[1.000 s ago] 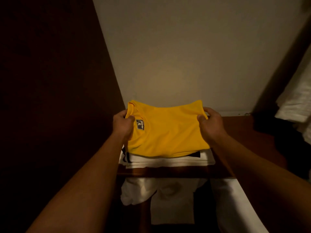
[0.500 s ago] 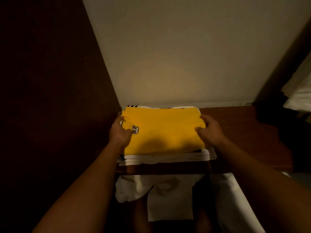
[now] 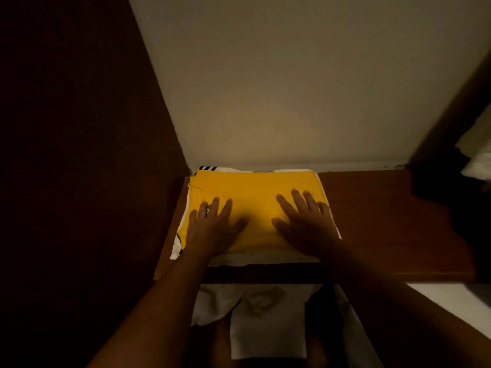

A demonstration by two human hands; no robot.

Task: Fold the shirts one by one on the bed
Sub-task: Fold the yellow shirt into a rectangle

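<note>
A folded yellow shirt [image 3: 255, 197] lies on top of a stack of folded white shirts [image 3: 265, 260] with black stripes, on a wooden shelf [image 3: 385, 221] against the wall. My left hand [image 3: 212, 224] lies flat on the yellow shirt's left half, fingers spread. My right hand [image 3: 303, 221] presses flat on its right half, fingers straight. Neither hand grips the cloth.
A dark wooden panel [image 3: 79, 155] closes the left side, a pale wall [image 3: 292, 88] the back. White cloth [image 3: 265, 322] hangs below the shelf's front edge. A white bed edge [image 3: 451, 301] shows at lower right, and white bedding [image 3: 478, 155] at far right.
The yellow shirt was held by its side edges above the stack, then lowered onto it. Both hands have let go and now lie flat on top of it.
</note>
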